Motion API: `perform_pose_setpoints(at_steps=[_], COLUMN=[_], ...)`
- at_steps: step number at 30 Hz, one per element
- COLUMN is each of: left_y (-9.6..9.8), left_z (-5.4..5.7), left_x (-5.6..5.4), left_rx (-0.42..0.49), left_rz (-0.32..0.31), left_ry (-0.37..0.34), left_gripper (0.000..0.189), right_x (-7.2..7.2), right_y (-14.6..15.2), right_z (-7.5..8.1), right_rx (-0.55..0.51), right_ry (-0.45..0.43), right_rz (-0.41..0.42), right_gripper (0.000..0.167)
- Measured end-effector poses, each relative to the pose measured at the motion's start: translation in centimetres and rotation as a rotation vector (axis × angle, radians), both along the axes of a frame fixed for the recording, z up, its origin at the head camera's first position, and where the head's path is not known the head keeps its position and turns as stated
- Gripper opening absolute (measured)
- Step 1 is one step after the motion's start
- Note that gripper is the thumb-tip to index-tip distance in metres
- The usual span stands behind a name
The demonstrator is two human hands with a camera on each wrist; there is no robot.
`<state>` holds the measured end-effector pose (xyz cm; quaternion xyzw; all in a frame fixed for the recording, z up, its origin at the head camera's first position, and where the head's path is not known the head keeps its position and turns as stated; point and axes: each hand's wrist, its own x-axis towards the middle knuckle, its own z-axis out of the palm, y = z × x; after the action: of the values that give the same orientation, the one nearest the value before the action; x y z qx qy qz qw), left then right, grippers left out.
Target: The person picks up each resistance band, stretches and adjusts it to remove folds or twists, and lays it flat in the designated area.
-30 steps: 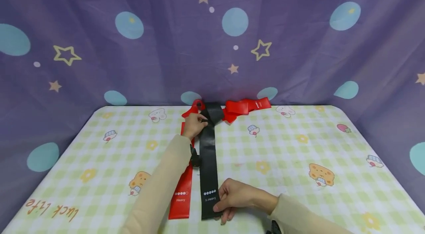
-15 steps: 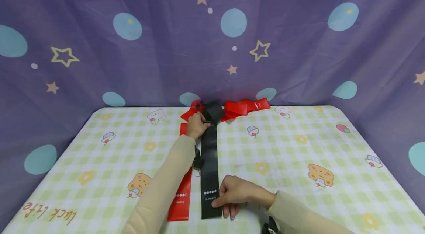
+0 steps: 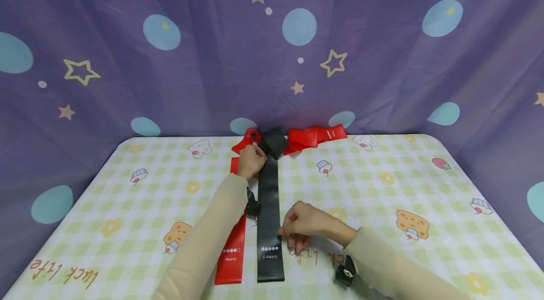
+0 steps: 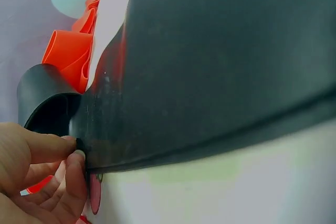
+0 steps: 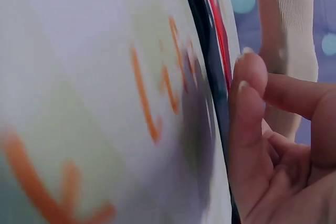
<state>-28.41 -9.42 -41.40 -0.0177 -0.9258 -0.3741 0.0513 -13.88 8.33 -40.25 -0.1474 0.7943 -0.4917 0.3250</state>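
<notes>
Right hand (image 3: 305,222) nearer curtain (image 3: 374,92) — grip unclear; left hand (image 3: 250,162) pinches black band (image 3: 268,210) over tablecloth (image 3: 361,193).

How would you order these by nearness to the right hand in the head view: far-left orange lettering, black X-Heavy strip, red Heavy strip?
From the right hand:
1. Black X-Heavy strip, immediately to its left.
2. Red Heavy strip, left of the black one.
3. Orange lettering, far left on the tablecloth.

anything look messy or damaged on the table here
Slightly messy: at the far edge of the table, a red band lies crumpled beside a bulging black loop, odd against the straight near part of the black X-Heavy band. No spill or damage shows.
</notes>
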Motion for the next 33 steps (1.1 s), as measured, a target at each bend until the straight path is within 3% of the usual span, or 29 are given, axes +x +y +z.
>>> perform_pose_setpoints(at_steps=[5,9,13,19,25,29,33], left_y=[0.0,0.1,0.2,0.8,1.2,1.6,1.6], left_z=[0.1,0.5,0.9,1.4,1.3,1.1,1.5], left_x=[0.1,0.1,0.1,-0.1,-0.5,-1.0,-1.6], left_rx=[0.048,0.152,0.199,0.279,0.34,0.403,0.402], left_rz=[-0.015,-0.039,-0.046,-0.063,-0.061,-0.028,-0.007], left_ry=[-0.009,-0.077,-0.121,-0.187,-0.179,-0.144,-0.117], left_gripper=[0.01,0.018,0.022,0.025,0.027,0.024,0.013], right_x=[-2.4,-4.3,-6.0,-8.2,-9.4,-9.7,-9.8], right_y=[0.4,0.8,1.0,0.6,0.1,0.0,-0.2], right_z=[-0.3,-0.9,-1.3,-0.8,-0.2,-0.1,-0.3], right_rx=[-0.017,-0.036,-0.041,-0.061,-0.101,-0.084,-0.041], right_ry=[-0.002,0.001,0.01,0.046,0.083,0.075,0.046], right_rz=[-0.054,-0.108,-0.163,-0.254,-0.257,-0.271,-0.28], right_gripper=[0.015,0.015,0.015,0.017,0.018,0.018,0.017])
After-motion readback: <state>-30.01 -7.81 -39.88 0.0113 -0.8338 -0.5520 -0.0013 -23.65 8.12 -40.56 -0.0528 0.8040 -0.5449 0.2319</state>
